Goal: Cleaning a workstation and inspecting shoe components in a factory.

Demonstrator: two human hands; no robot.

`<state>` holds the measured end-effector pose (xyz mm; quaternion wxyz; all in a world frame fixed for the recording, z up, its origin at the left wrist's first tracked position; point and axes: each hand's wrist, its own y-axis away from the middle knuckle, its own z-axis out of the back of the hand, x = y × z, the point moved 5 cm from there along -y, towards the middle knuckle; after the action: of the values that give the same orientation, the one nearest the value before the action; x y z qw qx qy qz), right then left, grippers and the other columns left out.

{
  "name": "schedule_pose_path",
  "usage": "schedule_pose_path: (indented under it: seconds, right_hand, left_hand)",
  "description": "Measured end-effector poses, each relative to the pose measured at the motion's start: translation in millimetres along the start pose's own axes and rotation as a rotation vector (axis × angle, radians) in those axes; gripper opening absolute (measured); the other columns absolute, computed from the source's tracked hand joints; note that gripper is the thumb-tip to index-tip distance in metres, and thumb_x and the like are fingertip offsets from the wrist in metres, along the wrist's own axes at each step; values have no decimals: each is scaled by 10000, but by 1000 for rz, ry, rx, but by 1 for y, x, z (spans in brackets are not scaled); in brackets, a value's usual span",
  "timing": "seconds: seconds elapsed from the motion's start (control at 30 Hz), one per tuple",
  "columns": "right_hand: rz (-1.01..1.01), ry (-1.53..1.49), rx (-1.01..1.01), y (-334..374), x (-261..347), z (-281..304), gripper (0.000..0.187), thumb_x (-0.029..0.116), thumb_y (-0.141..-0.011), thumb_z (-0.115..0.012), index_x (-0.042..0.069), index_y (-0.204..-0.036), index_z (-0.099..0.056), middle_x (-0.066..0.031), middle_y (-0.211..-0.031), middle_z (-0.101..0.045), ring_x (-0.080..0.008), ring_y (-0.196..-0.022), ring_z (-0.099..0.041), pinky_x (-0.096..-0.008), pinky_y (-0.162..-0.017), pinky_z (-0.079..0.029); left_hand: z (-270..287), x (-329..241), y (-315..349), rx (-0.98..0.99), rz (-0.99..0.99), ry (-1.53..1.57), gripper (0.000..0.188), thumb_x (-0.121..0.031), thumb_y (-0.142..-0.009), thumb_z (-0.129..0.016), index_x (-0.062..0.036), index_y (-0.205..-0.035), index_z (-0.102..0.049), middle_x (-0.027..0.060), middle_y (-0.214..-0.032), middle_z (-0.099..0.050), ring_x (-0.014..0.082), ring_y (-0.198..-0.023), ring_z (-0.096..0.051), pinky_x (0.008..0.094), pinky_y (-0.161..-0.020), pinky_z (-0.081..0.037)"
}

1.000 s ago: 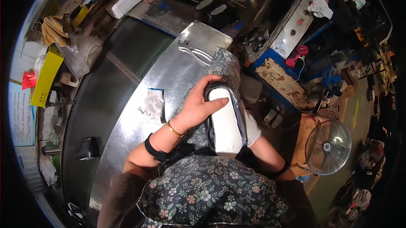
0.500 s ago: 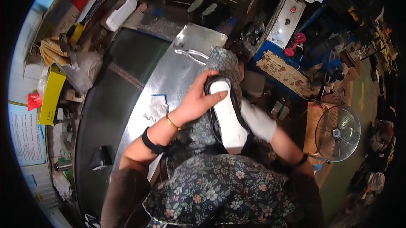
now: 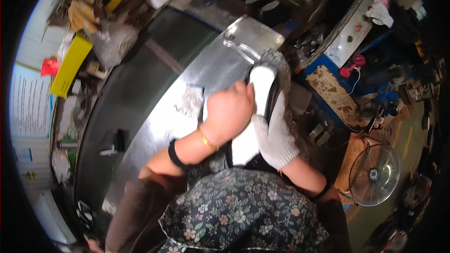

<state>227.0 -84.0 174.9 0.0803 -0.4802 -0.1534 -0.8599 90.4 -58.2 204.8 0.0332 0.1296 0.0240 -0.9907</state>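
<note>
A black shoe with a white underside point(image 3: 263, 80) lies sole up over my lap, its far end pointing away from me. My bare left hand point(image 3: 229, 112) is closed in a fist over the middle of the sole; whatever its fingers hold, if anything, is hidden. Wearing a white knit glove, my right hand point(image 3: 276, 140) grips the shoe's right side, thumb across the sole. Grey patterned cloth point(image 3: 281, 60) shows under the shoe's far end. Left of the shoe, a white glove point(image 3: 191, 100) rests on the shiny metal surface point(image 3: 157, 124).
A metal tool with two long handles point(image 3: 241, 50) lies at the far end of the metal surface. Beyond it runs a dark belt point(image 3: 136, 79) with a small dark object point(image 3: 115, 143) on it. A round fan point(image 3: 374, 174) stands at right, near a blue-edged machine point(image 3: 335, 96).
My left hand has left the shoe's far end and closed over its middle. My right thumb now shows across the sole. The whole view has turned and shifted.
</note>
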Motion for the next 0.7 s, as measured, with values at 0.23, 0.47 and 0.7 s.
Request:
schedule_pose_path:
  seconds: [0.23, 0.47, 0.7]
  right_hand:
    - [298, -178, -43, 15, -24, -23, 851, 244, -968, -555, -57, -1537, 2, -360, -1503, -297, -459, -1367, -397, -446, -1110, -351]
    - [207, -100, -31, 15, -27, -4, 817, 199, -946, -527, -64, -1536, -28, -343, -1517, -283, -445, -1388, -367, -456, -1139, -309]
    - [258, -165, 126, 22, -25, 10, 680, 169, -991, -415, -21, -1559, -93, -247, -1565, -249, -352, -1453, -263, -408, -1196, -196]
  left_hand:
    - [-49, 41, 60, 165, -220, 811, 625, -349, -1070, -285, 55, -1529, -158, 310, -1507, -356, 377, -1444, -324, 399, -1162, -294]
    - [-93, 34, 42, 77, 140, 1528, 533, -383, -1078, -346, 9, -1429, -430, 155, -1421, -499, 236, -1317, -458, 342, -1127, -321]
    - [-46, 5, -25, 377, -259, 1539, 503, -478, -1060, -386, -86, -1302, -586, 56, -1330, -537, 178, -1243, -482, 306, -1108, -334]
